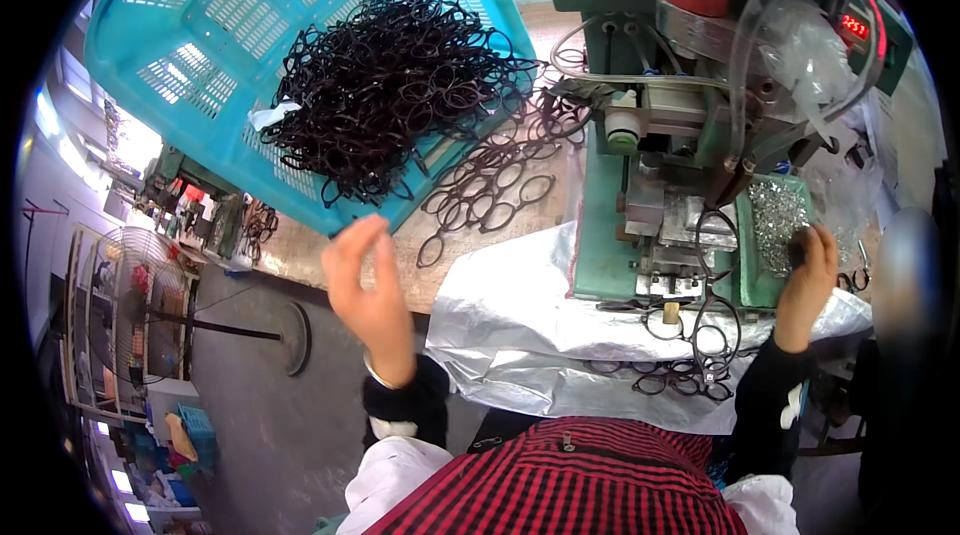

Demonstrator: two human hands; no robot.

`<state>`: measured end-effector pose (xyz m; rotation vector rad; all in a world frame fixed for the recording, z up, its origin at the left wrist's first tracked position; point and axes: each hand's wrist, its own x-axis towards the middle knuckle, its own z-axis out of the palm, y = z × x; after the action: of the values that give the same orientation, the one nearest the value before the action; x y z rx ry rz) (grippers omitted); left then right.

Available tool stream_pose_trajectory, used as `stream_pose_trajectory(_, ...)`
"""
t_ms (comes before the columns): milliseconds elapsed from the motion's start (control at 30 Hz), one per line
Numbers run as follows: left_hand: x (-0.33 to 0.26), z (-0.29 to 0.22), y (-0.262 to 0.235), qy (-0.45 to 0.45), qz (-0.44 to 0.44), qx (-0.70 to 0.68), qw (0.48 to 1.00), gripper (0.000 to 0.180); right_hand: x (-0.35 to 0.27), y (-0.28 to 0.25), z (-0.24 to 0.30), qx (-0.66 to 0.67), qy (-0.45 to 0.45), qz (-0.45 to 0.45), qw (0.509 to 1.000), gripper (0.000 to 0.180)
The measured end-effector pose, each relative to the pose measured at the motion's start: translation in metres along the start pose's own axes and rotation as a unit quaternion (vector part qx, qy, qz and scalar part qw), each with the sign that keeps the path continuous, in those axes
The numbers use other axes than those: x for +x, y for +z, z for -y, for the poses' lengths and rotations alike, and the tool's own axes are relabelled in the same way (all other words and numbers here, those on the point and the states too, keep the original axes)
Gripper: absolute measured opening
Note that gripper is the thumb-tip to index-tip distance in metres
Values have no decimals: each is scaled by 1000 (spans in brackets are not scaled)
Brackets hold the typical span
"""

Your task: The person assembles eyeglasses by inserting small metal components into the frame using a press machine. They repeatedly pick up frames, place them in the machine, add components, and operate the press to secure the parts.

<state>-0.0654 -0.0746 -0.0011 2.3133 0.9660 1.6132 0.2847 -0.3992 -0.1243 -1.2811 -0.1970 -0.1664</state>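
A tangled heap of thin dark plastic spectacle frames (395,75) fills the lower corner of a tilted turquoise plastic basket with slotted walls (190,25), up at about eleven o'clock from the person. More of the same dark frames spill out onto the wooden bench top (300,250), lying flat in a loose trail (490,185) that runs toward the green metal bench machine (600,225) at one o'clock. A few further frames (690,365) lie on the crinkled silvery plastic sheet (500,315) draped in front of that machine, around twelve o'clock and close to the body.

The left hand (370,290) is raised in the air just short of the basket's near edge, fingers loosely curled with thumb and forefinger apart; it holds nothing and touches nothing. The right hand (810,270), out at two o'clock, rests its fingers at the edge of a green tray of small shiny metal parts (775,220); the fingers are bent inward, but whether they pinch anything I cannot tell.
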Motion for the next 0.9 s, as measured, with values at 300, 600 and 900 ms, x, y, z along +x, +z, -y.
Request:
stream_pose_trajectory(300,14,56,55,54,189,228,954,15,-15,54,27,-78,-16,82,993,17)
stream_pose_trajectory(600,-38,122,92,-35,294,59,953,6,-49,-17,55,-181,-38,13,983,15)
stream_pose_trajectory(900,-8,43,107,-5,206,-15,978,16,-37,107,105,-157,-178,223,945,19)
